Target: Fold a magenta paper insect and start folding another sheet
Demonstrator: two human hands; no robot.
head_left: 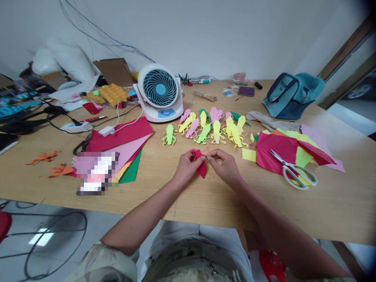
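Observation:
Between my two hands, just above the wooden table [158, 172], is a small folded red paper piece [201, 169] with a pointed lower end. My left hand [188, 164] is closed, its thumb and fingers gripping the paper's left side. The fingertips of my right hand [221, 162] pinch a thin part at its upper right. Beyond my hands stand several folded paper figures [216, 131] in yellow, green and pink. To the right lie loose sheets of red paper [268, 150] and yellow paper, with white-handled scissors [293, 172] on top.
A white fan [160, 90] stands behind the figures. At left are a stack of coloured paper [123, 135], a blurred-out object [98, 174], a white charger [106, 131] with its cable, and orange folded figures [60, 170]. A teal bag [293, 96] sits at the back right.

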